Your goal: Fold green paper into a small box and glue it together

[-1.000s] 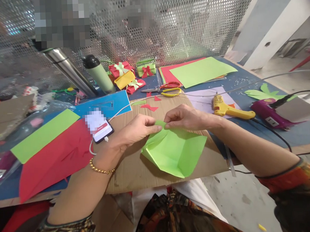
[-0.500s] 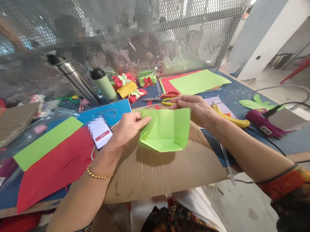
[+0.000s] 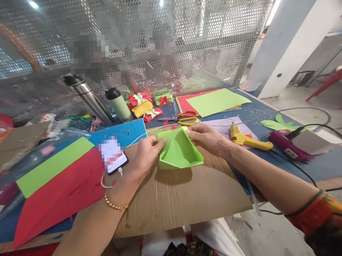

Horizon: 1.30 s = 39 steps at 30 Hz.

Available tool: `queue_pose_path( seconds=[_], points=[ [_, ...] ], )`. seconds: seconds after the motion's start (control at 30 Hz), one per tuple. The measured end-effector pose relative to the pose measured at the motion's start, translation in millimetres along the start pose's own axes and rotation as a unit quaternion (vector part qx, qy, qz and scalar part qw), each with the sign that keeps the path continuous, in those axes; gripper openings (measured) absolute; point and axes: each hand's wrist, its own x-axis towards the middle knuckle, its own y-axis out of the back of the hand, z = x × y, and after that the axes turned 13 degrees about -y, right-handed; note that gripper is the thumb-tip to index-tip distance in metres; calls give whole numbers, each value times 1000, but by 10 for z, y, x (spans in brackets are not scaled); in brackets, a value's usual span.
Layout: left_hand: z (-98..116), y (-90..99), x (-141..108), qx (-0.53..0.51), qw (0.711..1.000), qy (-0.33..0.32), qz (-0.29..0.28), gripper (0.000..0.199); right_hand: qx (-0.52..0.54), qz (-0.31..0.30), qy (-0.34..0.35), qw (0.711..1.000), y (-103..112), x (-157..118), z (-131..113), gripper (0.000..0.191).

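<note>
A folded light-green paper box (image 3: pixel 183 150) hangs just above a brown cardboard sheet (image 3: pixel 214 201), its open side tipped toward me. Thumb and fingers of my left hand (image 3: pixel 148 153) pinch its left upper corner. At the right upper edge, my right hand (image 3: pixel 205 137) grips the paper, with its fingertips partly hidden behind it. Beyond the box lie scissors with red handles (image 3: pixel 187 115) and a yellow-handled tool (image 3: pixel 190 121). A yellow glue gun (image 3: pixel 249 139) rests right of my right hand.
Left are a phone (image 3: pixel 114 157), red paper (image 3: pixel 66 193) and a green strip (image 3: pixel 55 167). Small gift boxes (image 3: pixel 143 108), a steel flask (image 3: pixel 90 99) and a green bottle (image 3: pixel 119 105) stand at the back. Paper sheets (image 3: pixel 218 101) and a purple power strip (image 3: pixel 287 145) lie to the right.
The right side of the green paper has been folded inward, so the box looks narrower at the top. My right hand has moved in and down onto its edge; the left keeps its pinch.
</note>
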Motion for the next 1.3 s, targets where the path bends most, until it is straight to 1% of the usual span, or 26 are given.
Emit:
queue_pose_path(
  seconds=[0.13,0.27,0.43,0.57,0.6,0.63,0.7,0.73,0.83,0.9,1.0,1.07,1.13,1.2,1.27,1.3],
  points=[
    [21,-37,-55,7,1000,-1,9,39,-22,22,15,999,6,12,12,52],
    [58,-39,-72,3,1000,-2,0,39,-82,47,49,994,-3,17,2,50],
    [100,-46,-86,57,998,-4,3,38,-164,131,52,976,-56,29,45,38],
    [116,-64,-116,49,999,-3,-11,40,-170,185,57,966,-90,10,73,25],
    [116,-68,-123,43,999,0,-15,41,-167,188,62,966,-94,1,75,25],
    [113,-71,-127,37,999,3,-18,42,-165,186,70,966,-96,-7,76,30],
    [108,-76,-130,26,999,7,-20,42,-166,166,90,968,-95,-15,82,40],
    [106,-76,-129,21,1000,9,-19,42,-169,154,100,968,-92,-12,88,40],
    [110,-74,-118,18,1000,9,-14,43,-183,133,127,966,-78,16,111,26],
    [118,-69,-112,21,1000,7,-11,42,-195,128,130,964,-73,28,112,23],
    [135,-65,-111,22,1000,3,-18,41,-202,113,114,966,-83,4,79,26],
    [148,-67,-115,23,999,-2,-26,40,-186,102,95,973,-99,-24,52,33],
    [162,-73,-120,43,999,-10,-25,39,-149,100,60,982,-116,-41,42,41],
    [171,-82,-125,69,997,-18,-17,39,-109,116,31,987,-129,-41,52,48],
    [170,-90,-131,73,997,-20,-11,40,-66,133,17,989,-139,-34,68,55],
    [165,-93,-133,64,998,-20,-10,41,-40,130,11,991,-144,-31,74,59]
  ],
)
